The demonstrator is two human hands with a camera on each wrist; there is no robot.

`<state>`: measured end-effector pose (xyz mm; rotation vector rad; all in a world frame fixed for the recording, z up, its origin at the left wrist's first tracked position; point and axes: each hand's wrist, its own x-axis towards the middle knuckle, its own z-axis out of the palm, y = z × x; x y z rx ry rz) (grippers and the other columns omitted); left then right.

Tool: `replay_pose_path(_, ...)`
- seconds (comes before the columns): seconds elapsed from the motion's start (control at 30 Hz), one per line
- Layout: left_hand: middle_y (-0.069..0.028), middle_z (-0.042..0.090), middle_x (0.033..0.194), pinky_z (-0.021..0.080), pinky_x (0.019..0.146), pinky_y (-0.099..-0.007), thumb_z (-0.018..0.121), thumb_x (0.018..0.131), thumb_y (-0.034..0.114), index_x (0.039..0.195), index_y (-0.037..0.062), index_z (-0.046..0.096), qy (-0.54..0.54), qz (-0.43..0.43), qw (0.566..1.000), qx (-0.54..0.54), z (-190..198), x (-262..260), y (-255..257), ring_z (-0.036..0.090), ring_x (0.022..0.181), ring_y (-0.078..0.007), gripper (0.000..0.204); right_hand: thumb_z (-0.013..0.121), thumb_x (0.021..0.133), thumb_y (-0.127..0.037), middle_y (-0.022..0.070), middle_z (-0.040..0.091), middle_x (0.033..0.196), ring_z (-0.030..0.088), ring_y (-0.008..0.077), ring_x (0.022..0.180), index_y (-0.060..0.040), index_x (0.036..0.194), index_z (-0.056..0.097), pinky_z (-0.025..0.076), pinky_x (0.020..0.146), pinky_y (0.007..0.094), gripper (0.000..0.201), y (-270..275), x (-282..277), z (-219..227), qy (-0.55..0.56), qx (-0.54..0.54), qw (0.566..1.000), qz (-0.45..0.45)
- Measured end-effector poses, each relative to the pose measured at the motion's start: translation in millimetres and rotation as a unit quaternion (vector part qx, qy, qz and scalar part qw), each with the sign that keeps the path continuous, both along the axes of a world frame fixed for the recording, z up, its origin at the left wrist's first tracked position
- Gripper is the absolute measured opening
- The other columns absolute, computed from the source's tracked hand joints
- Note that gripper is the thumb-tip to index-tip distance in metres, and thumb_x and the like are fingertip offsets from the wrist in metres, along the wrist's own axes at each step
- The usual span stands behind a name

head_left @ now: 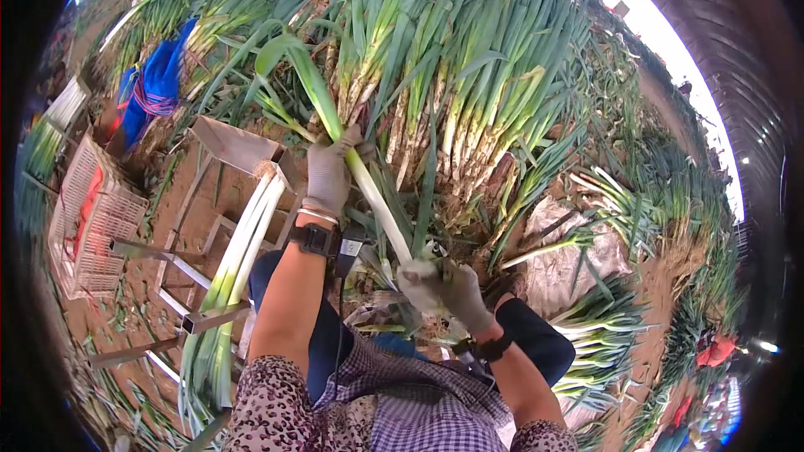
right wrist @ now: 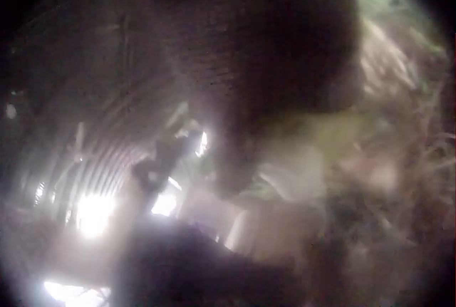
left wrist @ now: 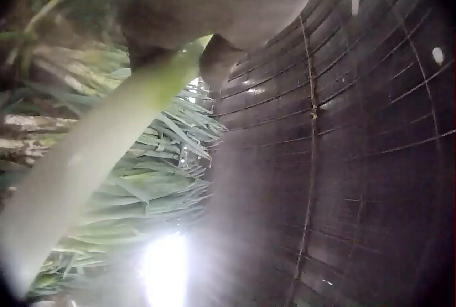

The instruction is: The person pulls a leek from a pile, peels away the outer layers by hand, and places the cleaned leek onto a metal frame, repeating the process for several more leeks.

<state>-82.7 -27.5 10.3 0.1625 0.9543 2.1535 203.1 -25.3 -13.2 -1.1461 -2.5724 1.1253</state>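
A leek (head_left: 381,205) lies slantwise between my two hands, green leaves up and white shank down. My gloved left hand (head_left: 329,169) grips it where the green turns to white. In the left wrist view the pale shank (left wrist: 78,168) of that leek crosses below the glove. My gloved right hand (head_left: 448,291) is at the white lower end, fingers curled around it and blurred; the root tip is hidden there. In the right wrist view, dark and blurred, a pale strip (right wrist: 296,172) shows beside the hand.
Trimmed leeks (head_left: 243,251) lie across a metal rack (head_left: 167,280) at left, near a plastic crate (head_left: 100,218). A large heap of untrimmed leeks (head_left: 469,84) stands ahead. More leeks (head_left: 599,339) lie at right, beside a pale sack (head_left: 578,264).
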Motion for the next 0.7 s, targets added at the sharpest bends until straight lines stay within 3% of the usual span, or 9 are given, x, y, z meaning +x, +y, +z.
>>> replay_pose_path(0.1, -0.0092, 0.058, 0.076, 0.058, 0.058, -0.0417, 0.066, 0.085, 0.010, 0.101, 0.0002, 0.050, -0.023, -0.076, 0.997, -0.010, -22, 16, 10, 0.063, 0.062, -0.0241, 0.025, 0.068, 0.081, -0.038, 0.0131, 0.067, 0.075, 0.066, 0.0253, 0.065, -0.0039, 0.099, 0.064, 0.052, 0.060, 0.0376, 0.038, 21, -36, 30, 0.004, -0.049, 0.998, -0.034)
replay_pose_path(0.17, -0.0084, 0.056, 0.073, 0.058, 0.055, -0.0401, 0.065, 0.086, 0.011, 0.097, -0.0014, 0.051, -0.030, -0.026, 0.999, -0.016, -31, 14, 14, 0.062, 0.060, -0.0234, 0.022, 0.068, 0.081, -0.037, 0.0143, 0.067, 0.077, 0.066, 0.0257, 0.066, -0.0040, 0.102, 0.064, 0.051, 0.060, 0.0381, 0.039, 23, -40, 48, -0.012, -0.075, 0.997, -0.019)
replay_pose_path(0.2, -0.0084, 0.055, 0.074, 0.058, 0.059, -0.0413, 0.062, 0.088, 0.011, 0.094, -0.0017, 0.052, -0.019, -0.016, 0.999, -0.028, -32, 7, 15, 0.061, 0.060, -0.0228, 0.017, 0.066, 0.083, -0.036, 0.0157, 0.067, 0.078, 0.066, 0.0293, 0.066, -0.0044, 0.102, 0.064, 0.051, 0.061, 0.0385, 0.037, 13, -39, 76, -0.096, -0.015, 0.995, 0.038)
replay_pose_path(0.3, -0.0081, 0.053, 0.073, 0.059, 0.060, -0.0396, 0.058, 0.089, 0.009, 0.088, -0.0025, 0.054, -0.008, 0.035, 0.996, -0.081, -30, -8, 20, 0.057, 0.059, -0.0206, 0.012, 0.064, 0.084, -0.034, 0.0163, 0.066, 0.076, 0.063, 0.0325, 0.064, -0.0051, 0.102, 0.063, 0.050, 0.061, 0.0382, 0.034, -9, 3, 53, 0.031, 0.079, 0.996, 0.014)
replay_pose_path(0.33, -0.0080, 0.053, 0.073, 0.059, 0.059, -0.0392, 0.059, 0.088, 0.009, 0.088, -0.0027, 0.055, 0.006, 0.041, 0.994, -0.104, -38, -11, 24, 0.057, 0.059, -0.0205, 0.012, 0.068, 0.081, -0.027, 0.0157, 0.059, 0.068, 0.057, 0.0266, 0.058, -0.0016, 0.085, 0.065, 0.045, 0.057, 0.0349, 0.026, -14, 10, 58, 0.076, 0.086, 0.993, -0.013)
replay_pose_path(0.43, -0.0093, 0.057, 0.077, 0.057, 0.052, -0.0370, 0.063, 0.085, 0.011, 0.087, -0.0028, 0.059, 0.026, 0.065, 0.991, -0.113, -68, -33, 39, 0.057, 0.059, -0.0217, 0.015, 0.068, 0.081, -0.023, 0.0157, 0.058, 0.067, 0.059, 0.0259, 0.060, -0.0023, 0.084, 0.064, 0.044, 0.056, 0.0352, 0.021, -26, 23, 95, -0.007, 0.022, 1.000, -0.022)
replay_pose_path(0.53, -0.0105, 0.058, 0.079, 0.057, 0.054, -0.0387, 0.063, 0.085, 0.011, 0.090, -0.0023, 0.061, 0.017, 0.099, 0.972, -0.215, -69, -59, 48, 0.058, 0.062, -0.0234, 0.014, 0.069, 0.080, -0.018, 0.0151, 0.057, 0.065, 0.058, 0.0252, 0.055, -0.0009, 0.082, 0.064, 0.043, 0.052, 0.0348, 0.017, -37, 47, 108, 0.046, 0.039, 0.998, -0.026)
replay_pose_path(0.63, -0.0117, 0.058, 0.079, 0.057, 0.053, -0.0392, 0.063, 0.086, 0.014, 0.092, -0.0040, 0.058, -0.049, 0.111, 0.980, -0.158, -96, -83, 55, 0.058, 0.059, -0.0244, 0.019, 0.070, 0.078, -0.016, 0.0148, 0.058, 0.064, 0.057, 0.0254, 0.053, 0.0003, 0.082, 0.065, 0.043, 0.051, 0.0340, 0.017, -41, 78, 111, 0.033, 0.048, 0.998, -0.030)
replay_pose_path(0.7, -0.0135, 0.058, 0.079, 0.058, 0.055, -0.0401, 0.061, 0.087, 0.011, 0.089, -0.0044, 0.056, -0.040, 0.112, 0.983, -0.142, -77, -70, 44, 0.060, 0.060, -0.0260, 0.016, 0.071, 0.078, -0.015, 0.0150, 0.059, 0.065, 0.058, 0.0254, 0.054, 0.0007, 0.083, 0.065, 0.044, 0.052, 0.0333, 0.017, -48, 89, 114, 0.010, 0.040, 0.998, -0.046)
